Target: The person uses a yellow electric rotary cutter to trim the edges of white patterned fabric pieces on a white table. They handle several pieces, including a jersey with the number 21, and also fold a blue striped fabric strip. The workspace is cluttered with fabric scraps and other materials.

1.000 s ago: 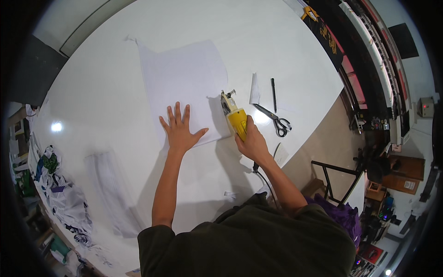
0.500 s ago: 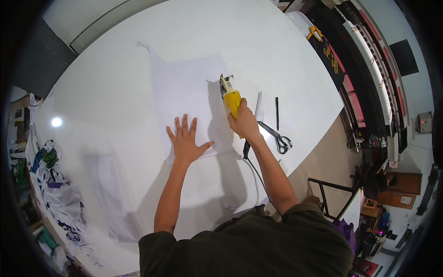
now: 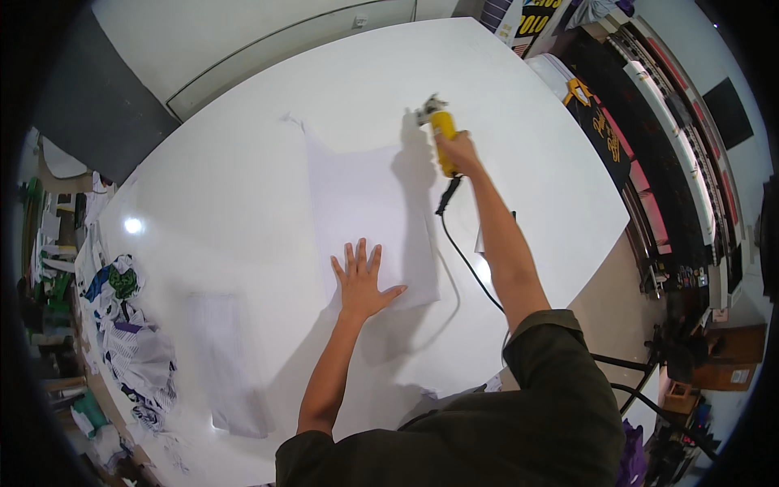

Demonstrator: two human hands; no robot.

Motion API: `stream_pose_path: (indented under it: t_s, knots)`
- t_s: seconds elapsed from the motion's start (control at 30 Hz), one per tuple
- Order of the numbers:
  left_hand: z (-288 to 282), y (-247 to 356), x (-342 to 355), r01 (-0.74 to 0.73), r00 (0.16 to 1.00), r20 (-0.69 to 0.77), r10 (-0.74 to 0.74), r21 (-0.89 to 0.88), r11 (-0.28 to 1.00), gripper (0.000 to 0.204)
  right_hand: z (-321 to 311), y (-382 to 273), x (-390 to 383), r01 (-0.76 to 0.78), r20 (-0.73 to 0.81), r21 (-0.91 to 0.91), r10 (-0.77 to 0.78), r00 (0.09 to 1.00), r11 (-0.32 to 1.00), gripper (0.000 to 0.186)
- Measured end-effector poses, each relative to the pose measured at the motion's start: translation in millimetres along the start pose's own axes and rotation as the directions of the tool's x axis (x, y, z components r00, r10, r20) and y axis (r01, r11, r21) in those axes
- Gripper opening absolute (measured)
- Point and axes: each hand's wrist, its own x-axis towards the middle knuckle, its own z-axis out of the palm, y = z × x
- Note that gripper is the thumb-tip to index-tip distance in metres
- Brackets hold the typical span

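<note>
A sheet of thin white fabric (image 3: pixel 357 195) lies flat on the white table (image 3: pixel 268 187). My left hand (image 3: pixel 362 284) presses on its lower part, palm down with fingers spread. Wrapped round the yellow body of an electric fabric cutter (image 3: pixel 443 123) is my right hand (image 3: pixel 459 154). The cutter's metal head is blurred and sits beyond the fabric's far right corner; whether it touches the table I cannot tell. A black cord (image 3: pixel 471 268) trails from its rear end back toward me, beside my right forearm.
Folded white fabric (image 3: pixel 223 357) rests on the table to the left. Crumpled patterned cloth (image 3: pixel 138 349) is heaped at the left edge. A white scrap (image 3: pixel 479 241) shows beside my right forearm, which hides the scissors. A long machine (image 3: pixel 649 138) stands beyond the right edge.
My right hand has moved the fabric cutter away from me, past the fabric's far right corner. My left hand stays flat on the fabric. The scissors have become hidden by my right arm.
</note>
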Motion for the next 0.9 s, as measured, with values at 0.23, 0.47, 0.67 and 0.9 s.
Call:
stream_pose_path:
  t_s: [0.23, 0.47, 0.67, 0.9]
  knots:
    - [-42, -38, -59, -0.216, 0.971, -0.126, 0.203, -0.095, 0.972, 0.058, -155, 145, -3, -0.092, -0.204, 0.263, 0.148, 0.968, 0.96, 0.06]
    - [-46, -62, -114, -0.157, 0.986, -0.063, 0.157, 0.006, 0.988, 0.042, -233, 255, -45, -0.222, -0.233, 0.327, 0.306, 0.923, 0.918, 0.062]
    - [-24, -61, -106, -0.202, 0.966, -0.146, 0.212, 0.083, 0.976, 0.027, -265, 304, -39, -0.288, -0.149, 0.109, 0.302, 0.942, 0.951, 0.071]
    - [-12, -65, -116, -0.198, 0.943, -0.233, 0.236, 0.178, 0.964, 0.018, -221, 224, -73, -0.262, -0.47, -0.749, -0.209, 0.858, 0.608, 0.07]
